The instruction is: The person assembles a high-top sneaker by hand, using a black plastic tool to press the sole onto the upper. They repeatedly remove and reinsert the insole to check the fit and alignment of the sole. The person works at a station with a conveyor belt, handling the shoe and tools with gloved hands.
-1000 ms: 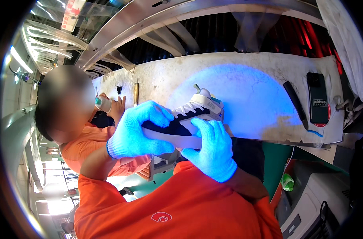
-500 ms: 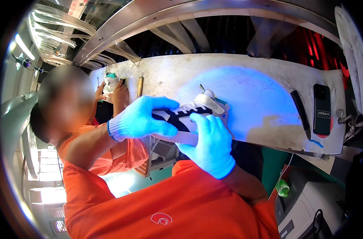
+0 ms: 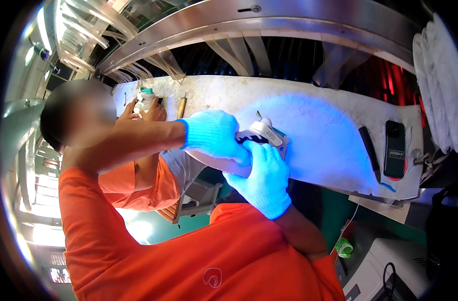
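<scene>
Between my two gloved hands is a white and black sneaker (image 3: 269, 134), its heel toward the right and its pale sole edge turned toward me. My left hand (image 3: 214, 136) lies across its front and middle with the fingers curled round it, covering most of the upper there. The right hand (image 3: 261, 173) grips the near side, fingers over the dark part near the laces and thumb along the sole. Both gloves are knitted and look blue under the blue light.
On the white bench (image 3: 309, 100), a black-handled tool (image 3: 369, 148) and a dark phone (image 3: 394, 149) lie to the right. A wooden handle (image 3: 182, 108) lies at the left, near a co-worker's hands (image 3: 151, 111) on another shoe (image 3: 145, 95). A metal frame (image 3: 269, 21) spans the back.
My left hand has slid right along the sneaker, from its front onto its middle, with the forearm now lying across. The right hand keeps its grip. The view has shifted slightly.
</scene>
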A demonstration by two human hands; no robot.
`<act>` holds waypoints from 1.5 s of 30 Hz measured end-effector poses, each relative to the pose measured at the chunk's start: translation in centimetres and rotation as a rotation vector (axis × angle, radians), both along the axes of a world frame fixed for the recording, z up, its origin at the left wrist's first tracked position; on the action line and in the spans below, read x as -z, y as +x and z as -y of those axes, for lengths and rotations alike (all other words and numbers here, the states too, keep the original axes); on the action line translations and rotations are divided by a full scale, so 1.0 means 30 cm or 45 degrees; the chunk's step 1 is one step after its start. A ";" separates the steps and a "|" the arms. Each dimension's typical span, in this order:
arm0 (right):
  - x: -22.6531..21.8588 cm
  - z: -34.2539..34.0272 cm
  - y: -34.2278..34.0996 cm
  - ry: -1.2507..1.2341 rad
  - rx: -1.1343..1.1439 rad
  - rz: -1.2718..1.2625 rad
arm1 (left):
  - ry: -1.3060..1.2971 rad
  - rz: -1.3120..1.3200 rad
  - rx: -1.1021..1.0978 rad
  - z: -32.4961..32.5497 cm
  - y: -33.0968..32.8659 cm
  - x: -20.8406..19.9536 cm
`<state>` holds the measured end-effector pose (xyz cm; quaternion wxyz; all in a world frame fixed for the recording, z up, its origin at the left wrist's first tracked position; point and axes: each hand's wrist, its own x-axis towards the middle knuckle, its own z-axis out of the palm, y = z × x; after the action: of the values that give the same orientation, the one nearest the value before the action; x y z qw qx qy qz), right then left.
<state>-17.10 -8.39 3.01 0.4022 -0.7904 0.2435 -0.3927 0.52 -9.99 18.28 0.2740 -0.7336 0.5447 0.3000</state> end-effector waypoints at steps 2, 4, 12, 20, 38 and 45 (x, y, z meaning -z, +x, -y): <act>-0.027 0.000 -0.017 -0.005 0.029 0.095 | 0.015 -0.023 0.062 0.018 -0.011 -0.039; -0.037 -0.004 -0.070 -0.019 0.135 0.223 | -0.022 -0.322 -0.124 0.030 -0.035 -0.137; 0.051 -0.042 -0.262 0.503 0.004 0.359 | -0.853 -1.545 -0.621 -0.340 -0.079 0.062; 0.071 -0.041 -0.340 0.945 0.213 0.603 | -1.077 -1.530 -1.086 -0.468 -0.226 0.407; -0.239 -0.060 -0.368 0.371 -0.228 0.194 | -1.377 -1.433 -0.669 -0.494 -0.287 0.588; -0.306 -0.074 -0.249 0.083 -0.331 -0.079 | -1.637 -1.583 -0.502 -0.479 -0.182 0.540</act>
<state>-24.55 -6.18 12.20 0.4673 -0.8136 0.1640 -0.3046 -4.95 4.39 2.09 -0.5858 -0.5310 0.5212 0.3213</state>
